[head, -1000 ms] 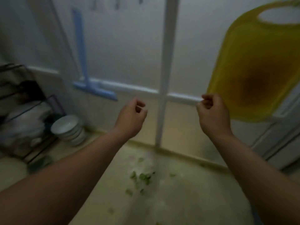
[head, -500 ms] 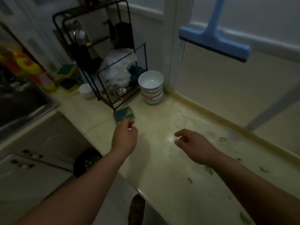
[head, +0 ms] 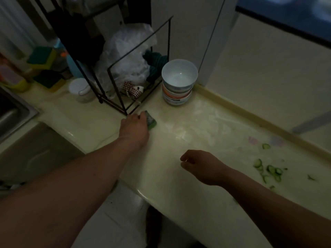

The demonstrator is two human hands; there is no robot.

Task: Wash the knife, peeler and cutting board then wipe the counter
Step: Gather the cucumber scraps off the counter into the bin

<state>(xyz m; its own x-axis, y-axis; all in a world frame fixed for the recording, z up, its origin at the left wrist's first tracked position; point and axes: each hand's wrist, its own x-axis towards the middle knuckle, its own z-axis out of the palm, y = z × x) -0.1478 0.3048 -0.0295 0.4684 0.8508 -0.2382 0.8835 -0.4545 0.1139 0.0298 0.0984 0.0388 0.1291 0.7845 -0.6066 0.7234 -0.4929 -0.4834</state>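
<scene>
My left hand (head: 134,126) rests on a green sponge (head: 151,120) lying on the pale yellow counter (head: 188,176), its fingers closed over the sponge's left side beside the foot of the black wire rack (head: 114,72). My right hand (head: 200,165) hovers above the counter nearer the front edge, fingers loosely curled and holding nothing. Green cucumber slices (head: 268,171) lie scattered on the counter to the right. A wet, shiny patch (head: 189,126) spreads between the sponge and the slices. The knife, peeler and cutting board are out of view.
A stack of white bowls (head: 179,83) stands at the back by the wall. The rack holds a white plastic bag (head: 125,54). A white lidded jar (head: 81,90), spare sponges (head: 42,58) and the steel sink (head: 12,111) sit to the left.
The view swung down from the wall and hanging yellow board to the counter. My left hand reached forward and came down on the green sponge; my right hand dropped lower and nearer.
</scene>
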